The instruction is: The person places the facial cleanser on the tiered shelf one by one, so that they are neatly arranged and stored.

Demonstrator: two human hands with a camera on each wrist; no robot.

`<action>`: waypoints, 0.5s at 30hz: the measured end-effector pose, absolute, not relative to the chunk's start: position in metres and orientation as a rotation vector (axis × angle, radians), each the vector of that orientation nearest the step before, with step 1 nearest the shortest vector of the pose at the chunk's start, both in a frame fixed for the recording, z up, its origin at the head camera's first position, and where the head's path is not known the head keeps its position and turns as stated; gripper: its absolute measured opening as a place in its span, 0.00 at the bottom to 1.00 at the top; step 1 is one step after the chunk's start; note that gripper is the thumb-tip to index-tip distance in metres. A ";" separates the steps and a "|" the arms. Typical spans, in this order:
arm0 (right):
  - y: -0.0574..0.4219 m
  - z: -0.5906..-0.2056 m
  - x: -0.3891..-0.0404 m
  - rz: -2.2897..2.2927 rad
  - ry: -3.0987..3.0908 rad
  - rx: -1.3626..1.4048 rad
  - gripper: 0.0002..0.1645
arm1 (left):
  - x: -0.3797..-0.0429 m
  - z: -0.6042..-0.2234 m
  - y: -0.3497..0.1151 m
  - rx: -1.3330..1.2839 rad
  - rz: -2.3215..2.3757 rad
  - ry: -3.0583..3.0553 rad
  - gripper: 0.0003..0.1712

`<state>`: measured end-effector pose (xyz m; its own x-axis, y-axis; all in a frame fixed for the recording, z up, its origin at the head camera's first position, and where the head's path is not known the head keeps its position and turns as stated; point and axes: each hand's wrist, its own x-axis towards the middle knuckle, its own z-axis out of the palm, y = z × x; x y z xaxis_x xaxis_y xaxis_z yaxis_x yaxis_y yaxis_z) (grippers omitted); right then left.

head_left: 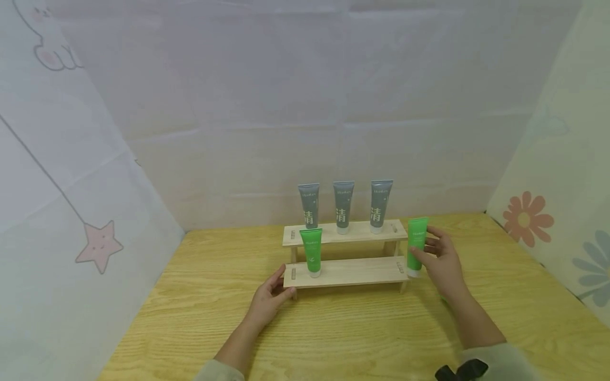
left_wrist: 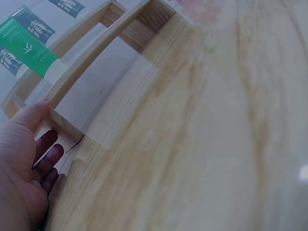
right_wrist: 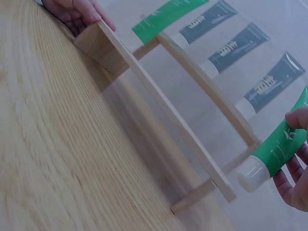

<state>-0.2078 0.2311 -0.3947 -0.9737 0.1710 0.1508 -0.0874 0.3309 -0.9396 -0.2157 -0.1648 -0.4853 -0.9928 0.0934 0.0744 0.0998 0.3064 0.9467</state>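
My right hand (head_left: pixel 442 260) pinches a green squeeze tube (head_left: pixel 417 243) between thumb and fingers, its white cap pointing down, at the right end of a two-tier wooden display rack (head_left: pixel 357 272). With my left hand (head_left: pixel 267 301) I grip the left end of the rack's lower shelf; in the left wrist view the thumb lies at the shelf's corner and the fingers curl by the leg. Another green tube (head_left: pixel 312 251) stands on its cap near the left of that shelf. Three grey-blue tubes (head_left: pixel 342 206) with pale lettering stand in a row on the upper tier.
The rack stands on a wood-grain table (head_left: pixel 200 317). A bit of something green (head_left: pixel 445 300) shows beside my right forearm, mostly hidden by it. Pale cloth walls (head_left: pixel 333 106) enclose the back and sides, the side ones printed with a star and flowers.
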 end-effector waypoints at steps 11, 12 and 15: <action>0.189 -0.394 -0.220 1.833 -2.325 -0.043 0.42 | -0.216 -0.485 -0.163 -0.176 -1.866 -2.511 0.41; 0.185 -0.394 -0.221 1.838 -2.319 -0.036 0.41 | -0.216 -0.485 -0.163 -0.179 -1.868 -2.507 0.41; 0.174 -0.395 -0.224 1.851 -2.286 0.000 0.39 | -0.217 -0.485 -0.163 -0.180 -1.872 -2.506 0.41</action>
<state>-0.2245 0.1739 -0.3951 -0.9800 0.1255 0.1547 -0.1252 0.2159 -0.9684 -0.2165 -0.1634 -0.4849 -0.9933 0.0871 0.0755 0.0972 0.2796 0.9552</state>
